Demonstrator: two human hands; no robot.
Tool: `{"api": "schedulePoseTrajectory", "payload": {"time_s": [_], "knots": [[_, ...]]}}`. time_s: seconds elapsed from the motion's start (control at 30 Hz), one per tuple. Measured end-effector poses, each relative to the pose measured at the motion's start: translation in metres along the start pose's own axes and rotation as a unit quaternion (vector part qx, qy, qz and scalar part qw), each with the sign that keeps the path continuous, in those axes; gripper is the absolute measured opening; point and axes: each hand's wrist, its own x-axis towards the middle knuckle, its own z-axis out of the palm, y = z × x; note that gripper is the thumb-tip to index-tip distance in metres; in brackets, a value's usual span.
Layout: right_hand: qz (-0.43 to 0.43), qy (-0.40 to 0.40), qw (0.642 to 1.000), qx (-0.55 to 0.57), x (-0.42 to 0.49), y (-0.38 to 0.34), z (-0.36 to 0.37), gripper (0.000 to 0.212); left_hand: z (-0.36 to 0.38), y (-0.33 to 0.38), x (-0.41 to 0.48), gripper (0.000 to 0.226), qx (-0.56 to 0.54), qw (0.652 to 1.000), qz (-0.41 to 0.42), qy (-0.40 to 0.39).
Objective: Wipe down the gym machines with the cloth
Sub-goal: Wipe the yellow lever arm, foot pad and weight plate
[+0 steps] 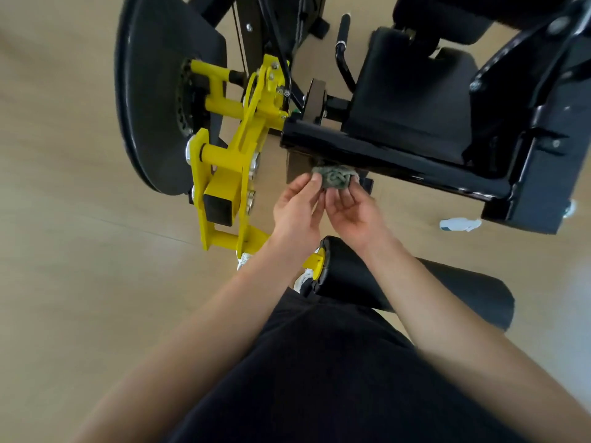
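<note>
I hold a small grey cloth (335, 180) bunched between my left grip (295, 214) and my right grip (355, 212), both pinching it with the fingertips. The cloth is just under the black bar (399, 158) of the machine. Left of the bar is the yellow arm (230, 174), beside a black disc (144, 107). A padded roller (415, 292) lies near my legs. A white bottle (460, 224) lies on the wooden floor (64, 251).

Your bare forearms stretched forward and converged, wrists close together. Your left hand (295, 207) and right hand (351, 212) sat side by side, fingers curled, pinching the cloth (334, 180) at the far end.
</note>
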Motion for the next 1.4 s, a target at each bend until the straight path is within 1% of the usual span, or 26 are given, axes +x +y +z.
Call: {"api": "schedulePoseTrajectory", "payload": {"time_s": [0.07, 0.13, 0.23, 0.27, 0.3, 0.33, 0.37, 0.43, 0.47, 0.53, 0.63, 0.7, 0.83, 0.9, 0.93, 1.0, 1.03, 1.07, 1.1, 1.13, 1.2, 1.23, 1.27, 1.3, 1.33, 1.4], "knots": [[-0.005, -0.01, 1.0, 0.015, -0.007, -0.002, -0.006, 0.024, 0.002, 0.001, -0.006, 0.017, 0.032, 0.999, 0.0, -0.022], [-0.012, -0.024, 1.0, -0.002, -0.019, -0.005, -0.01, 0.018, 0.001, 0.003, -0.011, 0.014, 0.056, 0.998, -0.004, -0.036], [-0.059, -0.033, 0.994, -0.086, -0.04, -0.009, -0.013, 0.009, -0.007, 0.009, -0.022, 0.011, 0.066, 0.996, -0.006, -0.054], [-0.096, -0.038, 0.985, -0.136, -0.046, -0.009, -0.012, 0.013, -0.01, 0.011, -0.025, 0.01, 0.077, 0.996, 0.008, -0.055], [-0.14, -0.042, 0.97, -0.195, -0.053, -0.008, -0.008, 0.015, -0.013, 0.014, -0.028, 0.008, 0.094, 0.994, 0.031, -0.054], [-0.196, -0.04, 0.944, -0.262, -0.06, -0.008, -0.002, 0.014, -0.014, 0.017, -0.032, 0.006, 0.114, 0.99, 0.061, -0.053], [-0.258, -0.035, 0.907, -0.33, -0.066, -0.008, 0.005, 0.012, -0.015, 0.021, -0.034, 0.005, 0.136, 0.985, 0.096, -0.052], [-0.373, -0.041, 0.816, -0.441, -0.074, -0.009, 0.023, 0.015, -0.013, 0.032, -0.038, 0.005, 0.185, 0.965, 0.18, -0.053], [-0.411, -0.053, 0.779, -0.471, -0.077, -0.012, 0.033, 0.017, -0.011, 0.039, -0.038, 0.006, 0.211, 0.949, 0.226, -0.061], [-0.461, -0.076, 0.725, -0.506, -0.08, -0.021, 0.056, 0.023, -0.004, 0.057, -0.037, 0.011, 0.265, 0.908, 0.312, -0.088], [-0.492, -0.103, 0.68, -0.534, -0.078, -0.041, 0.087, 0.018, 0.01, 0.096, -0.028, 0.016, 0.375, 0.815, 0.43, -0.107], [-0.511, -0.114, 0.65, -0.552, -0.075, -0.055, 0.106, 0.014, 0.022, 0.126, -0.021, 0.016, 0.437, 0.757, 0.472, -0.112], [-0.521, -0.129, 0.626, -0.565, -0.072, -0.08, 0.131, 0.013, 0.043, 0.173, -0.009, 0.014, 0.517, 0.673, 0.511, -0.136], [-0.505, -0.141, 0.609, -0.595, -0.071, -0.088, 0.131, 0.012, 0.046, 0.179, -0.003, 0.007, 0.556, 0.644, 0.498, -0.166], [-0.489, -0.143, 0.594, -0.623, -0.07, -0.09, 0.127, 0.012, 0.046, 0.178, -0.001, 0.004, 0.581, 0.632, 0.477, -0.187], [-0.44, -0.135, 0.544, -0.701, -0.068, -0.09, 0.117, 0.02, 0.039, 0.172, 0.004, 0.005, 0.631, 0.612, 0.421, -0.223], [-0.406, -0.138, 0.523, -0.737, -0.067, -0.088, 0.111, 0.027, 0.034, 0.167, 0.007, 0.006, 0.644, 0.611, 0.395, -0.235], [-0.367, -0.149, 0.514, -0.761, -0.067, -0.086, 0.104, 0.031, 0.029, 0.163, 0.009, 0.006, 0.645, 0.618, 0.376, -0.246], [-0.33, -0.162, 0.519, -0.772, -0.066, -0.084, 0.1, 0.031, 0.025, 0.16, 0.01, 0.005, 0.636, 0.634, 0.361, -0.252], [-0.305, -0.171, 0.53, -0.773, -0.065, -0.083, 0.096, 0.027, 0.022, 0.157, 0.012, 0.004, 0.622, 0.655, 0.345, -0.254], [-0.286, -0.18, 0.57, -0.749, -0.06, -0.086, 0.097, 0.018, 0.02, 0.156, 0.015, 0.006, 0.596, 0.695, 0.315, -0.25], [-0.281, -0.178, 0.59, -0.736, -0.057, -0.088, 0.101, 0.014, 0.022, 0.156, 0.017, 0.008, 0.59, 0.707, 0.302, -0.249], [-0.269, -0.175, 0.598, -0.735, -0.052, -0.091, 0.106, 0.009, 0.024, 0.158, 0.02, 0.01, 0.588, 0.715, 0.288, -0.247], [-0.25, -0.177, 0.591, -0.746, -0.047, -0.092, 0.112, 0.008, 0.026, 0.16, 0.023, 0.011, 0.589, 0.722, 0.267, -0.245], [-0.229, -0.182, 0.566, -0.771, -0.04, -0.093, 0.116, 0.017, 0.028, 0.162, 0.026, 0.012, 0.591, 0.73, 0.242, -0.245], [-0.184, -0.2, 0.5, -0.822, -0.026, -0.092, 0.124, 0.032, 0.034, 0.168, 0.032, 0.016, 0.591, 0.744, 0.191, -0.246]]}}
